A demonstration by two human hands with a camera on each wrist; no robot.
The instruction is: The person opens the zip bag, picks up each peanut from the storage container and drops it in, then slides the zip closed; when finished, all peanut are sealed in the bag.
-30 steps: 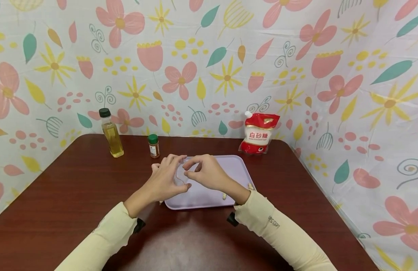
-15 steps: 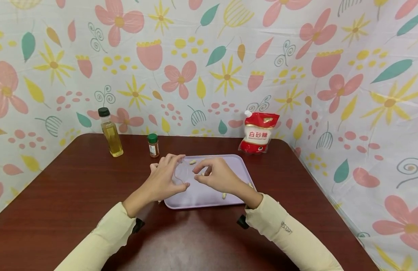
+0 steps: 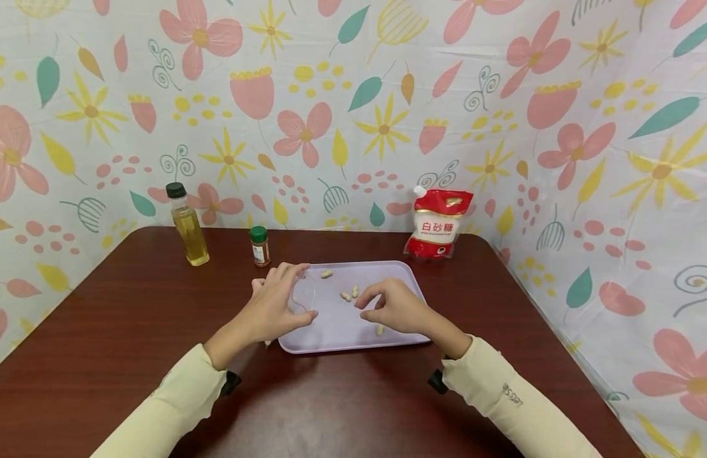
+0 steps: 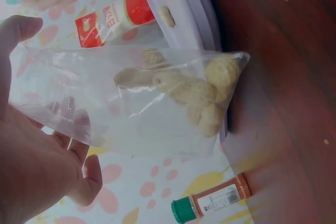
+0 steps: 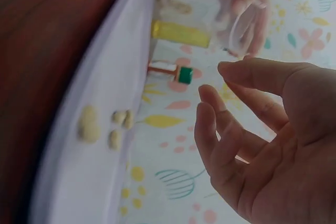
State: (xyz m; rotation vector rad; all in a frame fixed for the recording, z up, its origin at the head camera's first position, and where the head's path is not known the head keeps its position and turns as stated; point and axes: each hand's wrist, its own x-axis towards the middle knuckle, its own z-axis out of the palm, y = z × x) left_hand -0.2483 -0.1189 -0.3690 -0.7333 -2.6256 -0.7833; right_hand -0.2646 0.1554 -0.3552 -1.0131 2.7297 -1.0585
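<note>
My left hand (image 3: 273, 305) holds a clear plastic bag (image 4: 89, 95) at its mouth, thumb and fingers spread wide around the opening. Several unshelled peanuts (image 4: 186, 88) lie in the bottom of the bag, as the left wrist view shows. Over the right part of a lilac tray (image 3: 330, 334) hovers my right hand (image 3: 396, 306), its fingers bent loosely and nothing between them. On the tray lie loose peanuts: one peanut (image 3: 327, 274) near the far edge, a pair of peanuts (image 3: 346, 296) in the middle, another peanut (image 3: 380, 330) below the right hand.
An oil bottle (image 3: 190, 229) stands at the back left of the dark table (image 3: 101, 305). Nearer the tray is a small green-capped spice jar (image 3: 260, 248). A red and white sugar pouch (image 3: 436, 226) stands at the back right, before a flowered curtain (image 3: 353, 95).
My right hand has drawn away from the bag's mouth to the right, bringing peanuts on the tray into view. My left hand stays nearly in place with the bag.
</note>
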